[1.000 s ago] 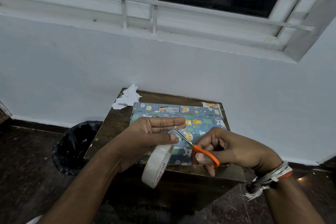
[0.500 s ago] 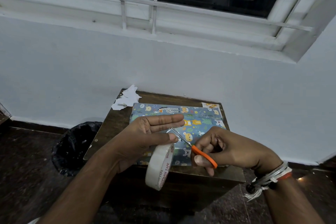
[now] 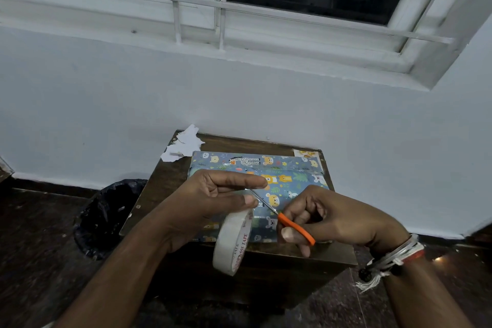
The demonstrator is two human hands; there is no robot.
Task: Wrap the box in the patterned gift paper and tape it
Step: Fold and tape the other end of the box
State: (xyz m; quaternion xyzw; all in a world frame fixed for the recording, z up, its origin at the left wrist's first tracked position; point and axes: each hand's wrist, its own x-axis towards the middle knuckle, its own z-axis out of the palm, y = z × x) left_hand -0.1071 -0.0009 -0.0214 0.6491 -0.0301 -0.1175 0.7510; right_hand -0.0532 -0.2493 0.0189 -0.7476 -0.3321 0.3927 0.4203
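The box (image 3: 290,181), covered in blue animal-patterned gift paper, lies flat on a small dark wooden table (image 3: 165,189). Above it, my left hand (image 3: 210,200) pinches a strip of clear tape between thumb and fingers. The tape roll (image 3: 231,242) hangs from that strip below the thumb. My right hand (image 3: 340,218) grips orange-handled scissors (image 3: 295,228). Their thin blades point up and left, with the tips at the tape between my left thumb and index finger.
Torn white paper scraps (image 3: 183,146) lie on the table's back left corner. A small offcut of patterned paper (image 3: 306,153) sits at the back right. A black-lined waste bin (image 3: 106,218) stands on the floor to the table's left. A white wall rises close behind.
The hanging tape roll has swung a little to the right. Both hands and the scissors stay almost where they were.
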